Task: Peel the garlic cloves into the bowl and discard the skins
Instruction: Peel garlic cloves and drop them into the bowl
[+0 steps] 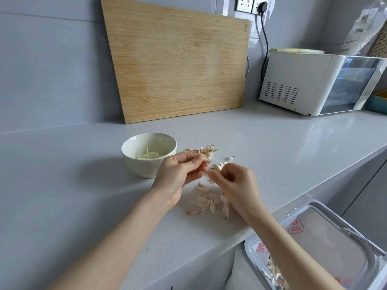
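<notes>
Centre frame, left hand (180, 170) and right hand (236, 181) pinch one clove (207, 160); peeled cloves (147, 155) in bowl (125, 147); unpeeled cloves (201, 151) and skins (209, 203) remain on worktop (272, 143)

The bare left forearm (117, 237) and right forearm (293, 243) are reaching in from the lower edge and converging above the worktop (62, 185), so that the two grips are almost meeting fingertip to fingertip. The left grip (180, 171) is held thumb side up with a straight wrist, its fingers curling and pinching a garlic clove (207, 160) between thumb and forefinger. The right grip (237, 182) is hovering just beside it and slightly nearer the body, wrist bending inward, fingers folding toward the palm while thumb and forefinger are nipping a pale bit of garlic skin (217, 166).
</notes>
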The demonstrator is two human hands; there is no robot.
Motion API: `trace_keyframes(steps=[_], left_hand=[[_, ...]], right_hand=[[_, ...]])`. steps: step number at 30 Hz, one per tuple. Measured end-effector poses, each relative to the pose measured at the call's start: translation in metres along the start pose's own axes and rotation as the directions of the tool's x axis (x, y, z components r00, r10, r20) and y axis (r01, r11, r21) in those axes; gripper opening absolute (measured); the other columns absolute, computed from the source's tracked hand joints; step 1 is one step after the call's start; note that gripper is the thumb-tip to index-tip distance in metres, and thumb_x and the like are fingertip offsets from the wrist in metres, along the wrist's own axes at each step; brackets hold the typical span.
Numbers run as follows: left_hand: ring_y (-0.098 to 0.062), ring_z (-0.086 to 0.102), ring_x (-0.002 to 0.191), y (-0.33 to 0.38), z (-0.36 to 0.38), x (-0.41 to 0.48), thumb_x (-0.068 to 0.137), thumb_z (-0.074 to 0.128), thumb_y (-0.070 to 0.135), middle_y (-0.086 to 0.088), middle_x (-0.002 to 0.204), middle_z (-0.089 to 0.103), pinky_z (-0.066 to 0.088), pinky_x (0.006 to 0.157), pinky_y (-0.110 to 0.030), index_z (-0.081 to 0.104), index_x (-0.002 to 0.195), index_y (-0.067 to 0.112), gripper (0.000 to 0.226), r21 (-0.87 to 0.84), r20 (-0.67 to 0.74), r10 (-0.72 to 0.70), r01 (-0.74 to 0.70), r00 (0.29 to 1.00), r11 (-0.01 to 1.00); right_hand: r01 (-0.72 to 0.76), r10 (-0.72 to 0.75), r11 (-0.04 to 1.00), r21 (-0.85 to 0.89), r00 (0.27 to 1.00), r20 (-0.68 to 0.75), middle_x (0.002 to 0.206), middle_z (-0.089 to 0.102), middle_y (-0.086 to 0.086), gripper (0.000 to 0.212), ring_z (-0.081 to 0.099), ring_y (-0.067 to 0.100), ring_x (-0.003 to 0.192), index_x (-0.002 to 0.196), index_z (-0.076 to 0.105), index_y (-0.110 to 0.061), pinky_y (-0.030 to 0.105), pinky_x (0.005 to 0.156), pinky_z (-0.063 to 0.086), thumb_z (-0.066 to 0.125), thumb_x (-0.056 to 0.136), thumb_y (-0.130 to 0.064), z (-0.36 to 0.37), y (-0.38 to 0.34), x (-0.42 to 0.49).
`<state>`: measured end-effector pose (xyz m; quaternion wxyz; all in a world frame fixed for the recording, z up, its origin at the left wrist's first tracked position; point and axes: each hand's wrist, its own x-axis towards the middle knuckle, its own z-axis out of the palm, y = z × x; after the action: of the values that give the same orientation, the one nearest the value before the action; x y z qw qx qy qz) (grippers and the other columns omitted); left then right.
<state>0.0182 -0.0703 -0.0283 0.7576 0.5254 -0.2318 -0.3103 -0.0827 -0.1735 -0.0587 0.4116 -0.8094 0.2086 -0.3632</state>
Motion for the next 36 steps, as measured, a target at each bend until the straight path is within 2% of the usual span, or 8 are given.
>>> trace_keyframes(steps=[4,8,13,21,28,32,34,36], left_hand=[[-0.011,0.063,0.065,-0.002,-0.001,0.001,0.085,0.061,0.002,-0.008,0.076,0.069,0.053,0.061,-0.019,0.072,0.08,0.006,0.012,0.071,0.011,0.017,-0.017,1.0,0.997],[-0.009,0.063,0.063,-0.006,0.001,0.001,0.085,0.062,0.001,-0.005,0.073,0.067,0.053,0.061,-0.018,0.07,0.083,0.007,0.011,0.181,-0.01,0.061,-0.058,0.998,0.982],[-0.004,0.062,0.062,-0.008,0.004,-0.001,0.085,0.063,0.005,0.0,0.07,0.067,0.052,0.063,-0.016,0.07,0.085,0.009,0.009,0.225,0.037,0.083,-0.089,0.996,0.97],[-0.006,0.06,0.057,-0.012,0.005,-0.001,0.085,0.064,0.004,-0.003,0.067,0.064,0.054,0.062,-0.018,0.068,0.08,0.011,0.009,0.374,0.046,0.147,-0.154,0.988,0.914],[-0.008,0.063,0.057,-0.011,0.004,-0.002,0.086,0.061,0.0,-0.006,0.069,0.065,0.055,0.061,-0.02,0.069,0.084,0.003,0.008,0.341,0.116,0.072,-0.108,0.991,0.934],[-0.013,0.066,0.06,-0.01,0.004,-0.003,0.087,0.06,0.002,-0.002,0.064,0.067,0.058,0.061,-0.025,0.065,0.079,0.003,0.011,0.28,0.138,0.024,-0.062,0.99,0.958],[-0.017,0.067,0.059,-0.01,0.002,-0.001,0.089,0.058,0.002,-0.004,0.067,0.068,0.058,0.061,-0.027,0.062,0.081,0.004,0.009,0.281,0.124,0.046,-0.079,0.991,0.956],[-0.019,0.068,0.059,-0.01,0.001,-0.001,0.088,0.058,0.001,-0.006,0.07,0.068,0.058,0.06,-0.027,0.06,0.082,0.006,0.008,0.342,0.137,0.091,-0.133,0.986,0.93]], right_hand=[[0.004,-0.01,0.988,0.154,0.999,0.041,0.066,0.064,-0.009,0.004,0.055,0.007,0.06,0.079,0.067,-0.013,0.024,0.06,0.044,0.067,0.084,-0.013,-0.005,-0.004,-0.002],[0.027,-0.038,0.983,0.179,0.997,0.061,0.062,0.064,-0.006,0.024,0.054,0.002,0.055,0.079,0.067,-0.008,0.017,0.057,0.041,0.061,0.088,-0.029,-0.006,-0.009,-0.004],[-0.001,-0.003,0.994,0.111,0.999,0.037,0.051,0.058,-0.011,0.026,0.043,0.006,0.047,0.07,0.063,-0.009,0.018,0.048,0.034,0.061,0.09,-0.025,-0.003,-0.003,0.0],[0.163,-0.163,0.985,-0.05,0.987,0.014,0.059,0.049,0.012,0.026,0.034,0.011,0.053,0.067,0.05,-0.001,0.025,0.05,0.025,0.05,0.092,-0.011,0.004,0.002,-0.001],[0.055,-0.056,0.998,0.034,0.998,0.042,0.05,0.041,-0.013,0.044,0.032,0.005,0.05,0.058,0.039,-0.024,0.018,0.049,0.026,0.046,0.09,0.005,0.001,0.003,0.003],[0.037,-0.036,0.996,0.076,0.999,-0.014,0.06,0.052,0.0,0.026,0.035,0.006,0.051,0.067,0.052,-0.006,0.018,0.049,0.03,0.048,0.092,-0.001,0.0,0.001,0.003],[0.045,-0.041,0.994,0.096,0.999,-0.035,0.066,0.058,0.008,0.022,0.042,0.011,0.054,0.072,0.056,-0.009,0.02,0.053,0.035,0.051,0.094,-0.008,0.0,0.0,0.001],[0.054,-0.051,0.993,0.101,0.998,-0.027,0.069,0.063,-0.002,0.019,0.053,0.009,0.06,0.076,0.061,-0.016,0.019,0.057,0.041,0.054,0.093,-0.011,-0.002,-0.001,0.0]])
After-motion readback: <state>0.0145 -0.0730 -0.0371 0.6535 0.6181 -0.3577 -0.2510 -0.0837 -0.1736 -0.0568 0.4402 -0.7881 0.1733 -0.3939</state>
